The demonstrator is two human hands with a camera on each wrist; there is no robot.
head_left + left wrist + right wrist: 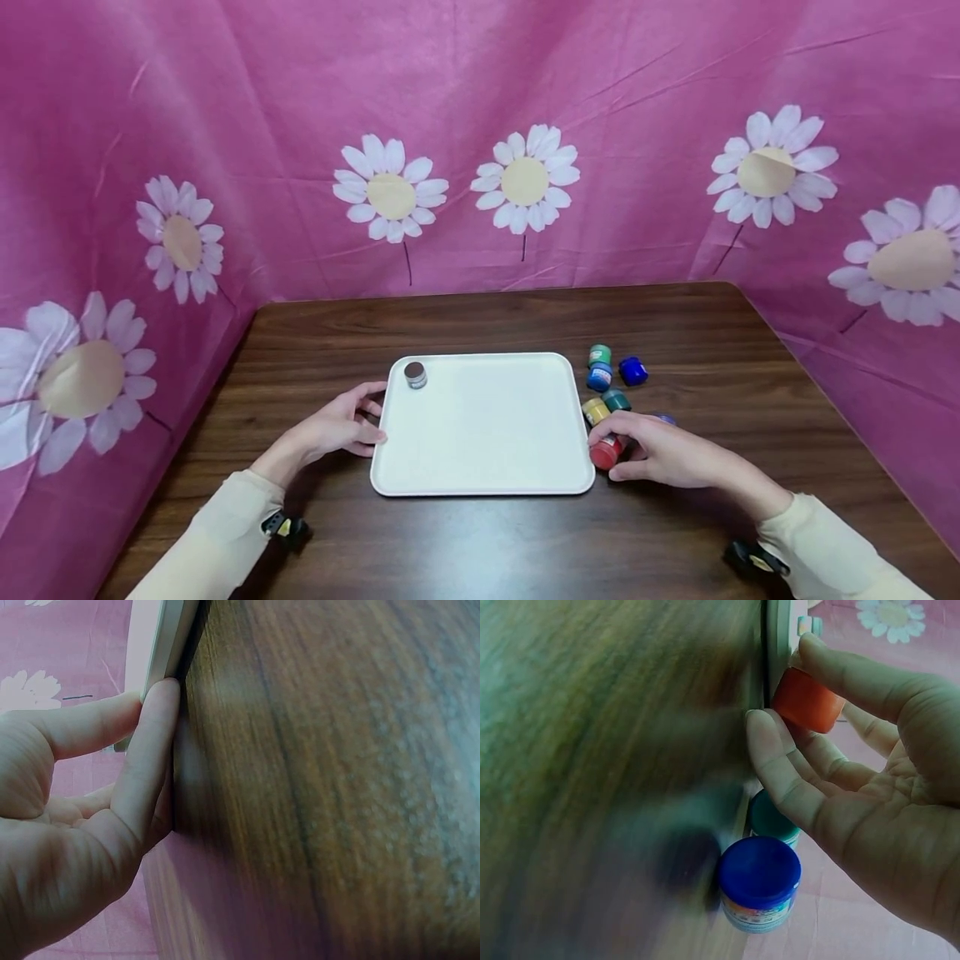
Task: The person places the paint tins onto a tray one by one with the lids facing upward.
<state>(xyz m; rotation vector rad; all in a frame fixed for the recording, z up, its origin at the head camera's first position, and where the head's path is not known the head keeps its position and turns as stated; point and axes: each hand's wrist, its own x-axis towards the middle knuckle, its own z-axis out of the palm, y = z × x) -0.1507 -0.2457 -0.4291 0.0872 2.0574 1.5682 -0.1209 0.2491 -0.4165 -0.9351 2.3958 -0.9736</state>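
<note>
A white rectangular tray (487, 425) lies on the table. My left hand (330, 429) grips its left rim, fingertips pinching the edge in the left wrist view. At the tray's right edge, my right hand (667, 450) holds a small red paint jar (606, 455) between thumb and fingers. The jar's side shows orange-red in the right wrist view. A brown-lidded jar (416, 375) stands in the tray's far left corner. Close by the right hand are a yellow jar (596, 411) and a dark green jar (617, 400). A blue-lidded jar (759, 881) is partly hidden behind that hand in the head view.
Beyond the right hand sit a light green jar (600, 354), a blue jar (599, 377) and a dark blue jar (633, 371). The brown wooden table (480, 542) meets a pink flowered cloth (300, 167) at its back and sides.
</note>
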